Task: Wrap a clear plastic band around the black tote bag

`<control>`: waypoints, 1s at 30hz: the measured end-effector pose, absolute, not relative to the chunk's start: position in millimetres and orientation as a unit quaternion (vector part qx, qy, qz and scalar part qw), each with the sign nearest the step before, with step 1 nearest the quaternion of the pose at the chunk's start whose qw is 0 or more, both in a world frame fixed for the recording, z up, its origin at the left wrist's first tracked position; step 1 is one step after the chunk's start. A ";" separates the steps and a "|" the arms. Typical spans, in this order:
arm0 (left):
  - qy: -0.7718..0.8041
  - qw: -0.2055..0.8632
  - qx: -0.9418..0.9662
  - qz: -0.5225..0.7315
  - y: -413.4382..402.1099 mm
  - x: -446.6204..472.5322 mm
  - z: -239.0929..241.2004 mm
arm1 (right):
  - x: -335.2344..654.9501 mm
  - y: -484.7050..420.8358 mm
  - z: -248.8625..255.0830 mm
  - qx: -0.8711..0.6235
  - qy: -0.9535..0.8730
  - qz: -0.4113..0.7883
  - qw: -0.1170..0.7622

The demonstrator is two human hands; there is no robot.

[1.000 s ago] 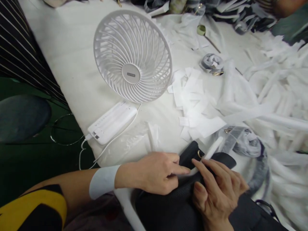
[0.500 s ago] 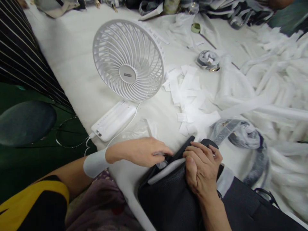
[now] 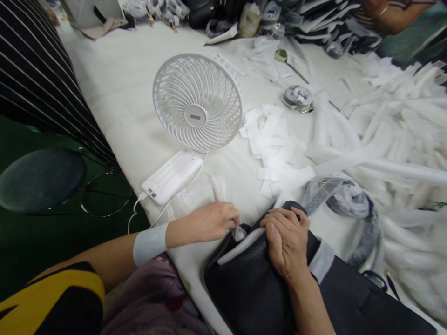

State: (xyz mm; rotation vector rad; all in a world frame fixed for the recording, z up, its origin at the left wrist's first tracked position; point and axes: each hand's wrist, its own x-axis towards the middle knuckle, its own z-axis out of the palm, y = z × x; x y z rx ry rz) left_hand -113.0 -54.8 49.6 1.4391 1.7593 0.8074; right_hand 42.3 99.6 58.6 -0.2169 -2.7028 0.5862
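A black leather bag (image 3: 251,288) lies at the near edge of a white table (image 3: 115,88). My right hand (image 3: 286,239) is curled over the bag's top edge, fingers closed on it. My left hand (image 3: 209,221) sits just left of the bag and pinches a small piece of white wrapping (image 3: 238,232) at the bag's corner. A white strip (image 3: 240,246) runs along the bag's rim between the two hands. A white band circles my left wrist.
A white desk fan (image 3: 198,102) stands behind my hands, with a white power bank (image 3: 172,177) and cable beside it. White paper strips (image 3: 275,144) and foam wrapping (image 3: 394,139) cover the right side. A wrapped strap (image 3: 349,197) lies nearby. A dark stool (image 3: 40,179) stands left.
My right hand shifted from pressing the strip with flat fingers to gripping the bag's top edge. My left hand drew back and pinched the white wrapping. The view tilted up.
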 end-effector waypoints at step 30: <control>0.739 -0.035 0.634 0.225 -42.9 -14.6 26.2 | 78.3 86.5 49.9 -0.154 -0.951 0.113 0.243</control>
